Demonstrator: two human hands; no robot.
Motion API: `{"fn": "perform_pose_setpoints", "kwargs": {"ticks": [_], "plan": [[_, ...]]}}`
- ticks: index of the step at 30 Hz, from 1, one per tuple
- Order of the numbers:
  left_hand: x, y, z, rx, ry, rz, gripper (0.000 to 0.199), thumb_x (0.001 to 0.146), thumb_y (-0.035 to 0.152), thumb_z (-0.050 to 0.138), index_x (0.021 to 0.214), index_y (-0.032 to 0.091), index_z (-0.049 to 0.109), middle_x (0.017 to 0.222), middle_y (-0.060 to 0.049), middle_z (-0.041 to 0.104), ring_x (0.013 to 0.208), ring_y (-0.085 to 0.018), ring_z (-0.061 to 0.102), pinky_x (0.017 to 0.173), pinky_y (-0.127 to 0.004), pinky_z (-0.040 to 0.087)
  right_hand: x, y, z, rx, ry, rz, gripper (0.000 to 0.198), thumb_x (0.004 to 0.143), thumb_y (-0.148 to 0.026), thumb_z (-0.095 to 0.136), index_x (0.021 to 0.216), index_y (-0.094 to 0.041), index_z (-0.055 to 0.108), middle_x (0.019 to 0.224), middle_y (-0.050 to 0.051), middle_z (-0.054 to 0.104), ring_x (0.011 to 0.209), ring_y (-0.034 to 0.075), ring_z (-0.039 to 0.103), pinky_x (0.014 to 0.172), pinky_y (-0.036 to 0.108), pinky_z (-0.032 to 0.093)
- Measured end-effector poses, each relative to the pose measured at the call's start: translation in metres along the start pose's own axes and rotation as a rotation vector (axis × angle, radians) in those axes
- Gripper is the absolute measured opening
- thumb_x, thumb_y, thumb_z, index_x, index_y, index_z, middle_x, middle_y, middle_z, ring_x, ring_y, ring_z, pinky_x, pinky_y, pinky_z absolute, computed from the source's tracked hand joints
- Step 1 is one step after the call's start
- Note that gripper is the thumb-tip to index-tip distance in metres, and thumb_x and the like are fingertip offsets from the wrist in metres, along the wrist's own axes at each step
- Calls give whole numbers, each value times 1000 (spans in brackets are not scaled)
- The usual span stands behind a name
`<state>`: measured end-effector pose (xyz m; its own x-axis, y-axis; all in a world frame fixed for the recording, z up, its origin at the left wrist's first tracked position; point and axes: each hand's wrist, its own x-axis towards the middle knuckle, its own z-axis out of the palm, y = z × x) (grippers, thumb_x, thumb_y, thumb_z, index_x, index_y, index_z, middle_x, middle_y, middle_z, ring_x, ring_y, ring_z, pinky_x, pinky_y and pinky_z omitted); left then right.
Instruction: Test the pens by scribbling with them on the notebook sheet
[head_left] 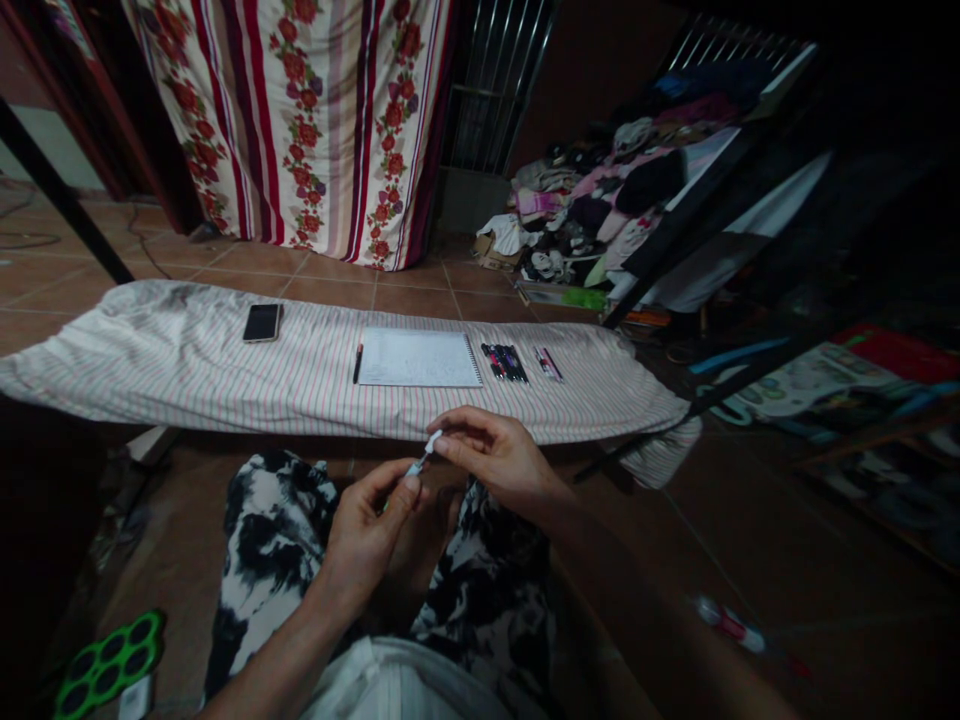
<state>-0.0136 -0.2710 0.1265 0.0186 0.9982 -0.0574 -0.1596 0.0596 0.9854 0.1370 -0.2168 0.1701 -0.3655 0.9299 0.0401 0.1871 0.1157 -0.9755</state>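
Above my lap, my left hand (367, 525) is closed around a slim whitish pen-like thing (414, 469), its upper end showing past the thumb. My right hand (499, 455) pinches a small white cap-like piece (433, 441) between thumb and fingertips, just above that end. A thin darker part seems to lie between the two pieces; whether they are fully apart I cannot tell. Beyond my hands, a spiral notebook (420, 358) lies open on a striped cloth (315, 390), with a dark pen (358, 363) along its left edge.
Right of the notebook lie several dark pens (505, 362) and a few pinkish ones (549, 364). A phone (262, 322) rests on the left. Behind hangs a floral curtain (300, 130), beside a clothes pile (592, 200). A green-framed object (112, 660) sits on the floor, lower left.
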Motion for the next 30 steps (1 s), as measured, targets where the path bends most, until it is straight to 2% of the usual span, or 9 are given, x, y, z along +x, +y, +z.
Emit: {"fn": "perform_pose_setpoints", "kwargs": {"ticks": [5, 10, 18, 30], "plan": [[-1, 0, 1, 4, 16, -11, 29, 74, 35, 62, 91, 12, 67, 79, -6, 69, 74, -17, 61, 70, -24, 46, -2, 0, 0, -9, -11, -4, 19, 72, -30, 63, 87, -18, 62, 79, 2, 65, 74, 13, 62, 66, 24, 48], [-1, -1, 1, 25, -7, 16, 28, 76, 34, 60, 93, 13, 67, 86, -7, 70, 78, -17, 62, 72, -24, 46, -3, -1, 0, -69, -14, -2, 20, 72, -30, 62, 87, -17, 63, 77, 2, 64, 69, 12, 60, 60, 23, 46], [1, 3, 2, 59, 7, 60, 28, 75, 32, 60, 92, 12, 68, 91, -9, 70, 82, -20, 63, 75, -28, 47, -4, -1, 2, -132, -19, -11, 18, 73, -29, 61, 86, -16, 64, 76, 2, 64, 67, 12, 57, 59, 23, 45], [-1, 7, 2, 67, 26, 79, 25, 74, 29, 60, 92, 13, 68, 94, -7, 70, 84, -20, 63, 78, -28, 47, -4, 2, 5, -159, -23, -21, 19, 74, -29, 61, 88, -17, 64, 71, 1, 61, 63, 10, 54, 57, 21, 43]]}}
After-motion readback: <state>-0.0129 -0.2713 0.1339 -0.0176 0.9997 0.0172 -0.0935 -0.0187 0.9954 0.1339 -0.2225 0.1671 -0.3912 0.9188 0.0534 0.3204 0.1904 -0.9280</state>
